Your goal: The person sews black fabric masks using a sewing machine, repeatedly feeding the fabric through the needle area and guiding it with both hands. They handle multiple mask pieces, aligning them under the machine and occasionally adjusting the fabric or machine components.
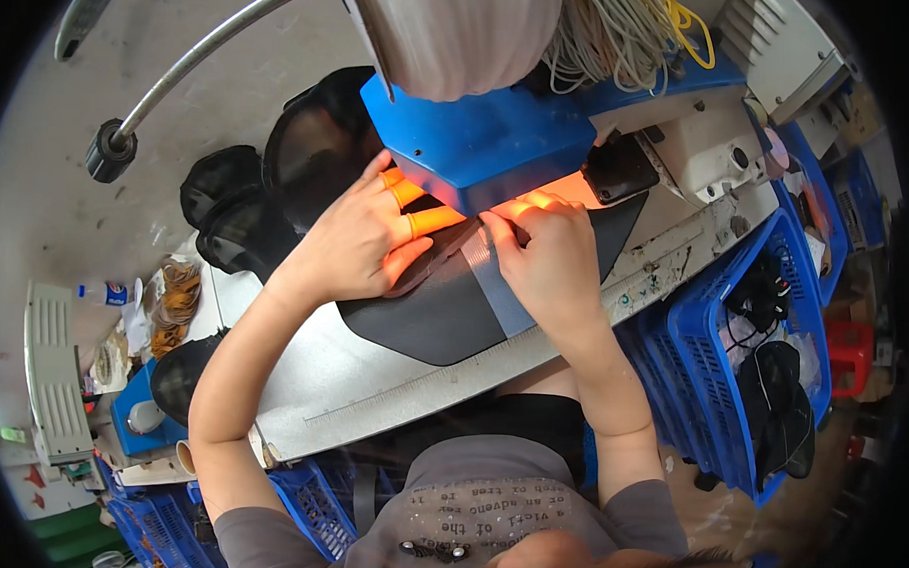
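Pale worktable (307,374), black panel (421,330) beneath both hands (348,238) (556,260)

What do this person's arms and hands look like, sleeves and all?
Short grey sleeves leave both forearms bare. The left hand wears at least two orange finger covers; whether the right hand wears any is hard to tell.

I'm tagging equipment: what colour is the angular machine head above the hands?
The angular machine head is blue, best seen in the head view.
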{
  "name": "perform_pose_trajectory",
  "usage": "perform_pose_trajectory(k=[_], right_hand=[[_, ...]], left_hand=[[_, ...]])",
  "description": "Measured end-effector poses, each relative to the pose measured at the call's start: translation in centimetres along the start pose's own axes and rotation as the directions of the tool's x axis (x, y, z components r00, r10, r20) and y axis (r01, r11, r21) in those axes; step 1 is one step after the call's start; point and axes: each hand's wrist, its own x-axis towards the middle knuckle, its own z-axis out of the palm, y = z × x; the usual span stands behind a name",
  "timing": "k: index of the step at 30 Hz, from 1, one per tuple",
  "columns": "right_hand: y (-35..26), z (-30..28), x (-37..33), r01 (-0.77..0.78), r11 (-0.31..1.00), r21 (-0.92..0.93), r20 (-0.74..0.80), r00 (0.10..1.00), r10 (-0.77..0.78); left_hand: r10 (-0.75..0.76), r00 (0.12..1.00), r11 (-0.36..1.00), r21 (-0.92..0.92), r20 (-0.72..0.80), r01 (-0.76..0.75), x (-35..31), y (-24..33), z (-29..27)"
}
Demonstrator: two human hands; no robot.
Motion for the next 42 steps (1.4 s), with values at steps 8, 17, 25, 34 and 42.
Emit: perform_pose_trajectory(k=[8, 17, 25, 34, 42], right_hand=[[1.9, -1.6, -2.4, 0.075, 0.995, 0.06, -0.142, 0.988, -0.066], [2.1, -1.7, -2.5, 0.117, 0.991, 0.066, -0.164, 0.981, -0.105], [2.5, -1.6, -2.7, 0.123, 0.989, 0.083, -0.179, 0.978, -0.106], [2.6, -1.5, -2.6, 0.147, 0.984, 0.101, -0.174, 0.976, -0.128], [2.1, -2.7, -2.7, 0.305, 0.948, 0.084, -0.007, 0.952, -0.306]], left_hand=[[-0.106, 0.994, 0.987, 0.126, 0.038, 0.101, -0.6, 0.2, -0.6], [-0.06, 0.998, 0.991, 0.123, 0.003, 0.059, -0.5, 0.4, -0.5], [-0.267, 0.961, 0.946, 0.173, -0.065, 0.275, -0.8, 3.7, 0.5], [-0.421, 0.9, 0.888, 0.151, -0.11, 0.434, 0.9, 8.2, 1.9], [-0.327, 0.944, 0.945, 0.049, 0.051, 0.324, -0.9, 7.1, 0.6]])
